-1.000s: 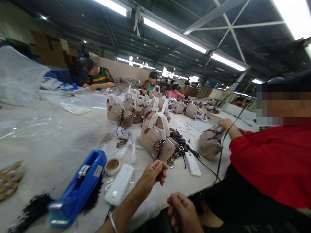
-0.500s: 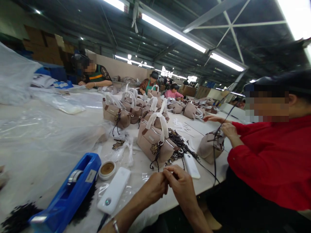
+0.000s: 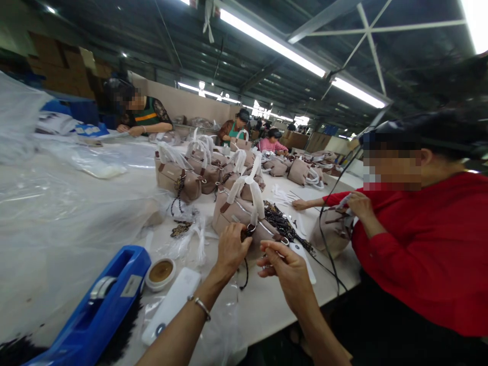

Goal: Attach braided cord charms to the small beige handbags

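Observation:
A beige handbag (image 3: 232, 211) with white-wrapped handles stands on the white table (image 3: 274, 300) in front of me. My left hand (image 3: 233, 249) pinches the dark leopard-print charm and black cord (image 3: 246, 269) hanging from the bag's front ring. My right hand (image 3: 286, 268) is just right of it, fingers curled near the bag's lower corner; whether it holds something small I cannot tell. A silver bangle sits on my left wrist.
A blue tape dispenser (image 3: 95, 310), a small round tin (image 3: 160, 273) and a white power bank (image 3: 171, 305) lie at the left. More beige handbags (image 3: 179, 178) stand behind. A person in red (image 3: 427, 244) works at the right; a pile of dark straps (image 3: 284, 226) lies between.
My hands rose from the table's edge and came together, then reached forward to the nearest handbag, where the left one took its charm. The view tilted down-left.

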`<state>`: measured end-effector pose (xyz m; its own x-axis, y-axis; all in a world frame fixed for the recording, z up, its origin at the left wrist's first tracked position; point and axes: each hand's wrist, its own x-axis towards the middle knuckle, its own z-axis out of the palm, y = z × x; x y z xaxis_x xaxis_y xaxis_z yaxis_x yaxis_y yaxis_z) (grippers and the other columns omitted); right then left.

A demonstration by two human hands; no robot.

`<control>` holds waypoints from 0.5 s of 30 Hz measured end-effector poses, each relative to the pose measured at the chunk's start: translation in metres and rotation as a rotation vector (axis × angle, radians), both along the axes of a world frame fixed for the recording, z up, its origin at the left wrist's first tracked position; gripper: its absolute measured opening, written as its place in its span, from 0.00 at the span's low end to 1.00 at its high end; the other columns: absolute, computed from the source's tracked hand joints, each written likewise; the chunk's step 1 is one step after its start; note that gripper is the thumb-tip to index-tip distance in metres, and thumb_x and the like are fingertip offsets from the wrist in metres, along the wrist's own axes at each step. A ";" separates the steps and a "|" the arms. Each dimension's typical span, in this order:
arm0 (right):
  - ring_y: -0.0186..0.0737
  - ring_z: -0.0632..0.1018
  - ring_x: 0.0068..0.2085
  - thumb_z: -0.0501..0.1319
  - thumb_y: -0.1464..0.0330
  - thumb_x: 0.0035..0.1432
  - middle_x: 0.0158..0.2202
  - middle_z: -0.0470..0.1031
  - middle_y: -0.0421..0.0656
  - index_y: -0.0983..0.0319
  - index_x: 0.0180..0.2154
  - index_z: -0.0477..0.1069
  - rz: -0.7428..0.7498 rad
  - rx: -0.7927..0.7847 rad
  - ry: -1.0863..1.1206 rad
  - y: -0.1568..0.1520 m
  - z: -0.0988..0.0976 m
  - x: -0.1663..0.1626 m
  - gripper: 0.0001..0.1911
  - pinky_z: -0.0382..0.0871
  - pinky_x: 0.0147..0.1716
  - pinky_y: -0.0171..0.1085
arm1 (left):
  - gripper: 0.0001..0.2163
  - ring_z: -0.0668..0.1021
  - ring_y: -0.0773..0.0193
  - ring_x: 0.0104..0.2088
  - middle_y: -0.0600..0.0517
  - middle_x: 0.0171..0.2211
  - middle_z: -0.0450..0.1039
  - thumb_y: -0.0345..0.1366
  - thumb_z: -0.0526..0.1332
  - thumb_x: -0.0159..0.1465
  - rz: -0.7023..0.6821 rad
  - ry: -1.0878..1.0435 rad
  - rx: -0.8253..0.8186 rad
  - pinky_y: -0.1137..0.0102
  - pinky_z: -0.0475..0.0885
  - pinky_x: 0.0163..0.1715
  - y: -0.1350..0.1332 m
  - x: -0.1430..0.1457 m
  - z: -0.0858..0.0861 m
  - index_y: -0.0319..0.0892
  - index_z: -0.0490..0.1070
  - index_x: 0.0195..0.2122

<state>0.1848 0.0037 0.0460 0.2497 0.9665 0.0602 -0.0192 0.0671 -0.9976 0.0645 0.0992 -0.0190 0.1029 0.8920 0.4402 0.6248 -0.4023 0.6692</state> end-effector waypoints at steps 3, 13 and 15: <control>0.42 0.81 0.30 0.68 0.56 0.49 0.31 0.79 0.43 0.63 0.41 0.77 0.001 0.033 -0.080 0.009 -0.006 -0.002 0.21 0.79 0.31 0.41 | 0.06 0.73 0.57 0.41 0.49 0.38 0.72 0.31 0.61 0.58 0.021 0.009 0.013 0.63 0.66 0.44 0.002 0.000 -0.002 0.43 0.69 0.37; 0.40 0.76 0.36 0.56 0.71 0.63 0.34 0.76 0.43 0.60 0.33 0.74 -0.070 0.417 -1.068 0.038 -0.014 -0.002 0.09 0.68 0.39 0.37 | 0.04 0.74 0.64 0.32 0.56 0.31 0.74 0.34 0.61 0.57 0.031 -0.133 -0.210 0.71 0.61 0.31 0.000 -0.001 -0.008 0.45 0.69 0.34; 0.40 0.75 0.36 0.55 0.71 0.64 0.33 0.74 0.43 0.60 0.31 0.73 -0.085 0.409 -1.216 0.042 -0.015 0.000 0.10 0.66 0.38 0.37 | 0.04 0.74 0.65 0.31 0.56 0.30 0.74 0.32 0.60 0.56 0.022 -0.167 -0.228 0.72 0.62 0.31 0.000 0.001 -0.009 0.44 0.70 0.33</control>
